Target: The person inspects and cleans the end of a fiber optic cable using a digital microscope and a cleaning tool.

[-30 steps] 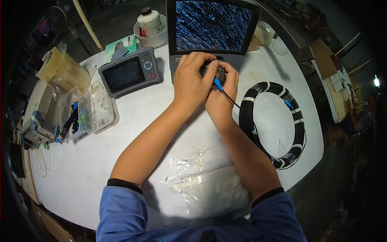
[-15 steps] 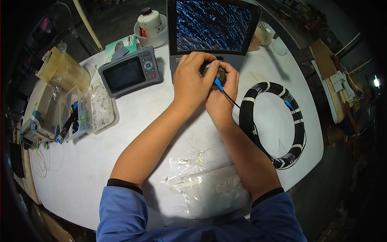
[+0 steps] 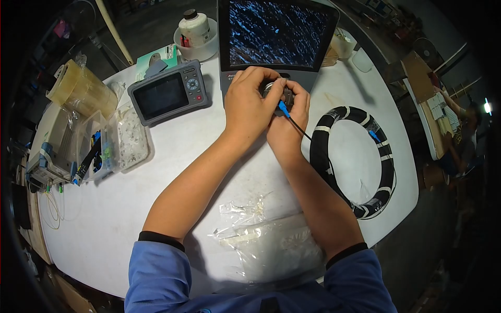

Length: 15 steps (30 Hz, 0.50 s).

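Note:
My left hand and my right hand meet at the base of a monitor device, both with fingers curled round a dark round fixture on it. A blue connector is plugged in or held at the fixture, between the hands; its exact seat is hidden by fingers. From it a thin black cable runs down to a coiled black cable with white bands, right of my hands. Another blue connector lies on the coil. The screen shows a blue speckled pattern.
On the table stand a handheld tester, a white bottle in a tub, a tape roll and a plastic box. A clear plastic bag lies between my forearms. A person is at the far right.
The speckled pattern on the screen has shifted slightly. Both hands and the blue connector stay almost in place.

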### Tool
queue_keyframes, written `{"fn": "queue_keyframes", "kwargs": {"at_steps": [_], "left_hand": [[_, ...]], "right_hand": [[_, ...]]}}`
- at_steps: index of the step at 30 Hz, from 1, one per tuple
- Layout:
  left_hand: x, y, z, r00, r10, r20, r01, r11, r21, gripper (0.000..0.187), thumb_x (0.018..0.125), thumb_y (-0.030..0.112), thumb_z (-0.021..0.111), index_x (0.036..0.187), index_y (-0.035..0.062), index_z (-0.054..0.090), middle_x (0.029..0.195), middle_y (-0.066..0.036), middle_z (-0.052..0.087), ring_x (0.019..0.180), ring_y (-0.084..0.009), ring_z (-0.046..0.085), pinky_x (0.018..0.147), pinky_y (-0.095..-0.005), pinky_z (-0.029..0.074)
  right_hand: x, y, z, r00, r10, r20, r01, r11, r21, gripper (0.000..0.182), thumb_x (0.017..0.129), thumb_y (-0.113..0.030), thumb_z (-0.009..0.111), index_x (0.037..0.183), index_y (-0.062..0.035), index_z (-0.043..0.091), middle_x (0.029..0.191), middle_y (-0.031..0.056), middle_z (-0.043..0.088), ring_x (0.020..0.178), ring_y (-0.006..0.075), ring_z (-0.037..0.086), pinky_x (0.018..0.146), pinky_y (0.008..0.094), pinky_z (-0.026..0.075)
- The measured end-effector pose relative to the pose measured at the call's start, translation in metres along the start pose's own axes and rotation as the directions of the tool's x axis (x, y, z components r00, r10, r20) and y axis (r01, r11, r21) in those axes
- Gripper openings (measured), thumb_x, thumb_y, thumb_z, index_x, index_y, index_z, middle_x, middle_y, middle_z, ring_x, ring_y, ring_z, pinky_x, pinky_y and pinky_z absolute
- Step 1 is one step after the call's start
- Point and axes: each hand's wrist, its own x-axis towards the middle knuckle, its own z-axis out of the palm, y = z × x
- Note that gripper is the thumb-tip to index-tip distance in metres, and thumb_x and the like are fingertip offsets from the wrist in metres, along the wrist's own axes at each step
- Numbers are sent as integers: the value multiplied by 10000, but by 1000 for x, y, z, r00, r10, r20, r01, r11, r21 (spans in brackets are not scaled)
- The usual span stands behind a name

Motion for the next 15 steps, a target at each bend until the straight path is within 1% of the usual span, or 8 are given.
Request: {"fn": "queue_keyframes", "kwargs": {"at_steps": [2,15], "left_hand": [[0,0,1,1000,-11,-3,11,1000,-23,162,904,203,746,927,43,752,912,-60,716,880,-248,645,796,-381,513],[-1,-3,2,1000,1,-5,-1,999,-37,159,907,201,750,940,45,752,928,-56,717,881,-240,644,794,-373,515]], "right_hand": [[0,-1,0,1000,3,2,-3,1000,-4,587,771,75,778,1294,-57,546,1303,177,535,1191,377,588,1020,440,496],[0,1,-1,1000,14,8,-14,1000,-3,595,770,66,791,1301,-75,564,1296,162,550,1186,369,607,1015,442,508]]}}
